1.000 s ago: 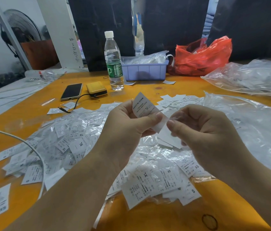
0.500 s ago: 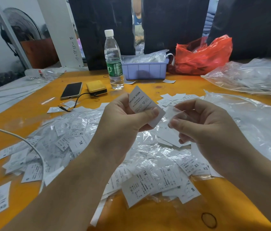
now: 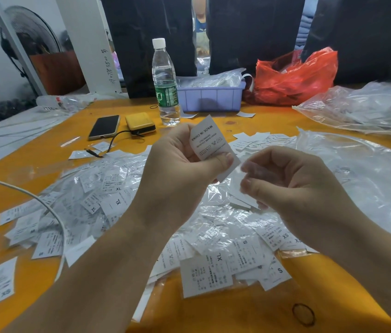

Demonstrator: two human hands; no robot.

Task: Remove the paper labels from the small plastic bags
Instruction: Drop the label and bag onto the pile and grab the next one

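Observation:
My left hand (image 3: 180, 171) pinches a white paper label (image 3: 207, 143) printed "MADE IN CHINA", thumb pressed on its lower edge, above the table's middle. Just to its right, my right hand (image 3: 293, 186) pinches a small clear plastic bag (image 3: 239, 175) between thumb and forefinger, the bag's edge touching the label. Under both hands lies a heap of small bags with size labels (image 3: 122, 198) spread over the orange table (image 3: 233, 308).
Behind the hands stand a water bottle (image 3: 165, 85), a purple bin (image 3: 211, 96), a red bag (image 3: 295, 75), a phone (image 3: 104, 127) and a yellow power bank (image 3: 140, 123). Large clear plastic sheets (image 3: 357, 179) cover the right side. A white cable (image 3: 33, 198) crosses the left.
Both hands rose slightly. The label has turned in my left hand so its printed face shows, and it has come further out of the bag that my right hand pinches.

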